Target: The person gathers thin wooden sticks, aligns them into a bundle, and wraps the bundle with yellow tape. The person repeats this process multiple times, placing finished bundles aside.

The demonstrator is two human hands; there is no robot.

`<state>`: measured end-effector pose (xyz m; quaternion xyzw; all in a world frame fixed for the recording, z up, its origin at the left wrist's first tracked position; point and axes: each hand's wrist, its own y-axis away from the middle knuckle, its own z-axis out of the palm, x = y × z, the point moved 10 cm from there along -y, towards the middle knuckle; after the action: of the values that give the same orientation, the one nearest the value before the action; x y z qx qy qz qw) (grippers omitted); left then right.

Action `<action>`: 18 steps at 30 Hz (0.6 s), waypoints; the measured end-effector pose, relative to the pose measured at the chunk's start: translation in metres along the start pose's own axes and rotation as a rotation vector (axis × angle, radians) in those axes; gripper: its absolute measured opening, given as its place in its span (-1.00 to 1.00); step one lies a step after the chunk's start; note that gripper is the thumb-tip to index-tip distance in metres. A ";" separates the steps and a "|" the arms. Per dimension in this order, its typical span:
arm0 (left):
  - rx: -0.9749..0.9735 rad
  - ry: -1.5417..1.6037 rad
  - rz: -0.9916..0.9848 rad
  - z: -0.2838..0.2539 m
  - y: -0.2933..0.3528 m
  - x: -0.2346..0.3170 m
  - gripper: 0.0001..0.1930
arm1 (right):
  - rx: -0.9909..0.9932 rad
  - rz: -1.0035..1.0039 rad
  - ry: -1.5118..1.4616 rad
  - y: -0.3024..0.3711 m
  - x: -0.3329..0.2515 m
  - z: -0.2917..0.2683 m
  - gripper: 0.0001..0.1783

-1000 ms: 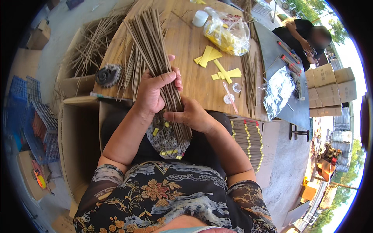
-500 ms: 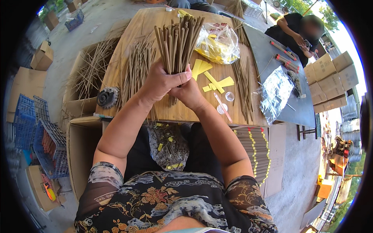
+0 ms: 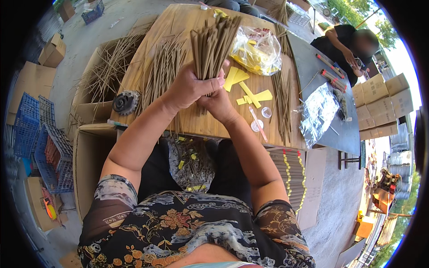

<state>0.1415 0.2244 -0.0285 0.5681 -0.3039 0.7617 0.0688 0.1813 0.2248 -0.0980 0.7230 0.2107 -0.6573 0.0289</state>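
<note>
Both hands, left hand (image 3: 190, 87) and right hand (image 3: 217, 100), were clamped together around a bundle of incense sticks (image 3: 212, 47), held upright above the wooden bench (image 3: 178, 27).

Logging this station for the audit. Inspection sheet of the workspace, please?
Surface: wooden table, mostly covered.
Job's things: stick bundle, upright over the table.
Clutter: loose sticks, yellow paper strips, plastic bag, foil sheet, tape roll.
Hands: left hand and right hand both grip the bundle's base.
Cables: nothing seen.
Surroundings: cardboard boxes, blue crates, another person at the grey table.
</note>
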 end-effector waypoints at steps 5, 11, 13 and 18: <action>0.068 -0.007 0.012 -0.008 0.002 -0.002 -0.79 | 0.055 0.017 0.075 0.004 0.015 -0.007 -0.66; -0.019 0.495 -0.131 0.014 0.012 0.018 -0.72 | -0.161 0.248 -0.327 0.053 -0.020 0.025 -0.80; -0.074 0.655 -0.202 0.031 0.020 0.021 -0.72 | -0.282 0.378 -0.664 0.080 -0.034 0.048 -0.79; 0.245 0.505 -0.197 0.020 0.041 0.004 -0.82 | 0.030 0.325 -0.318 0.095 -0.037 0.033 -0.83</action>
<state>0.1383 0.1792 -0.0377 0.3912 -0.1265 0.8997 0.1468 0.1808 0.1182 -0.0893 0.6353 0.0742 -0.7526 0.1565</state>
